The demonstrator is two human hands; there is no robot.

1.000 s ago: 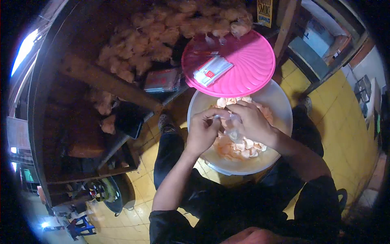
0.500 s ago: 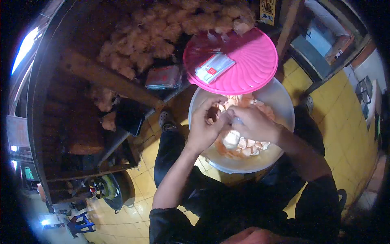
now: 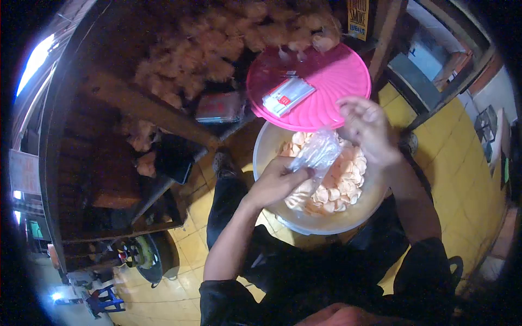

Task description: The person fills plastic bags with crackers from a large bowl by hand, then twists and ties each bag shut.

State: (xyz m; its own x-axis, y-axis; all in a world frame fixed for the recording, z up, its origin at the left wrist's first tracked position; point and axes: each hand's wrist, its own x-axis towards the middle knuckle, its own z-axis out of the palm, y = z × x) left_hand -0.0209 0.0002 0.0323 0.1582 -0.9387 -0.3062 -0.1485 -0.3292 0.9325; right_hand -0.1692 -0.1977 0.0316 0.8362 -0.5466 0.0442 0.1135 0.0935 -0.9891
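Loosely open right hand (image 3: 368, 129); left hand (image 3: 276, 182) gripping clear bag (image 3: 319, 153).

The person wore a dark, near-black top (image 3: 326, 266), its loose sleeves (image 3: 225, 298) ending around the elbows in plain, wide openings. The forearms (image 3: 231, 242), left hand (image 3: 278, 182) and right hand (image 3: 371, 129) were bare. Long dark trousers (image 3: 224, 209) covered the legs, and the greyish shoe (image 3: 223, 164) on the left foot had small dark spots, perhaps holes, too blurred to tell.
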